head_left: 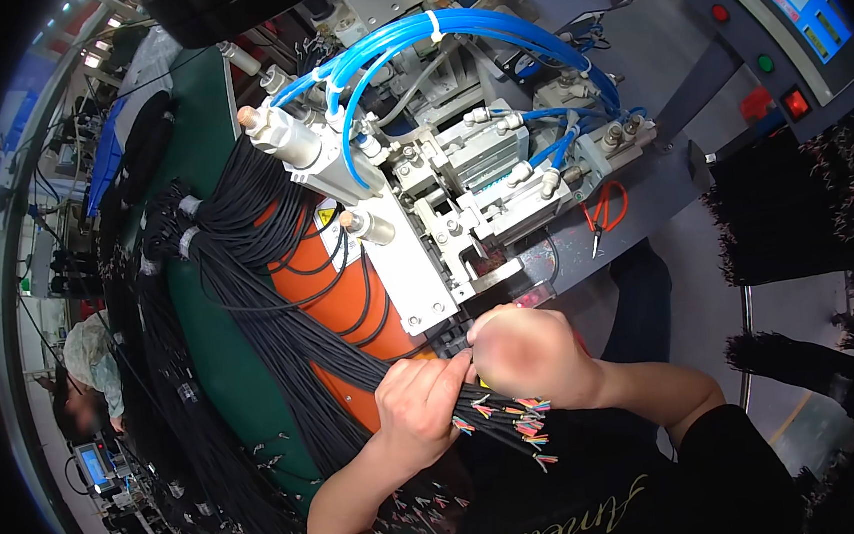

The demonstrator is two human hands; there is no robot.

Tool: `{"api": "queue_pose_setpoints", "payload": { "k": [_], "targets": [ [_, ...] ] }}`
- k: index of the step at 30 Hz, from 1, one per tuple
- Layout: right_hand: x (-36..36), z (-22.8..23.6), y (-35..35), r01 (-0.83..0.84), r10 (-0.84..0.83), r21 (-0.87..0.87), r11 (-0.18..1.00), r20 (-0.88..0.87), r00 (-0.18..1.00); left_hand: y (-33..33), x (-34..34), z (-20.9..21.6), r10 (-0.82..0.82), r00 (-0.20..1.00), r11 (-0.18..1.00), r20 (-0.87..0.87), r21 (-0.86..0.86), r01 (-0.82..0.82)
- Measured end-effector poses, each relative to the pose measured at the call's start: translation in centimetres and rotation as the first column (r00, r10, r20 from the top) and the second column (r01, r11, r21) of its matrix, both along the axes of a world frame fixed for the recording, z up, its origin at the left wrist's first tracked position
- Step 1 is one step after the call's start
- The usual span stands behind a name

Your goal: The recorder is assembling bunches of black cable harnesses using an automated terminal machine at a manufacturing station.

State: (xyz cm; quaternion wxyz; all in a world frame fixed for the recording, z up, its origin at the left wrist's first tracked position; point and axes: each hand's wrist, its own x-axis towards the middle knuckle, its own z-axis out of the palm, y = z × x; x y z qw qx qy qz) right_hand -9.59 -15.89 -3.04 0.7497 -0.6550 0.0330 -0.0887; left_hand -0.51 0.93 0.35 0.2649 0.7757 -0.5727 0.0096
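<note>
A: Hub of the clock: the gap between the hands. Entry one?

B: Left hand [419, 396], one; fingers curled closed about black cables [328, 353], whose coloured wire ends [529, 422] fan out at 5 o'clock. Right hand [536, 354], one; fingers curled, close beside the left; blurred, so what they pinch, if anything, cannot be told.

A: Cable run?

B: From white ties [189, 204] at 10 o'clock, over an orange plate [342, 402], to the left hand. The ties presumably keep the lengths in order; the left grip probably keeps the ends gathered within the right hand's reach.

A: Obstructions?

B: Metal fixture [489, 157], one, at 12 o'clock, arched over by blue tubes [509, 32]; its near end sits just beyond the right hand, which hides part of it. Loose cable loops at 10 o'clock, liable to snag, by my judgement.

A: Sundries?

B: Red-handled scissors [600, 223], one pair, between 1 and 2 o'clock; screen [808, 6], farther out that way; hanging cable bundles [774, 220], 2 o'clock; co-worker [92, 349], 9 o'clock, well apart.
</note>
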Motion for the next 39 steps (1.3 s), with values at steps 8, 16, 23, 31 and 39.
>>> {"api": "queue_pose_setpoints", "payload": {
  "k": [8,16,23,31,39],
  "targets": [
    [-0.8,-0.7,-0.8,-0.057,0.123,0.406,0.912,-0.137,0.983,0.5,0.1,-0.3,-0.026,0.998,0.999,-0.05,-0.038,0.024],
    [-2.0,-0.6,-4.3,-0.004,0.015,0.098,0.995,-0.117,0.993,1.5,1.1,-0.6,0.117,0.991,0.981,0.069,0.149,-0.126],
    [-3.8,2.6,-10.4,0.214,-0.223,-0.291,0.933,0.001,0.975,1.7,2.2,-1.9,0.082,0.994,0.988,0.065,0.128,-0.09],
    [-4.8,13.9,-19.8,0.595,-0.161,-0.781,-0.189,0.622,0.766,1.8,1.7,-2.6,0.112,0.98,0.993,0.162,0.004,-0.114],
    [-4.3,17.9,-22.4,0.383,-0.093,-0.694,-0.61,0.543,0.835,1.5,1.7,-2.9,0.12,0.978,0.992,0.173,-0.057,-0.111]
  ]
}}
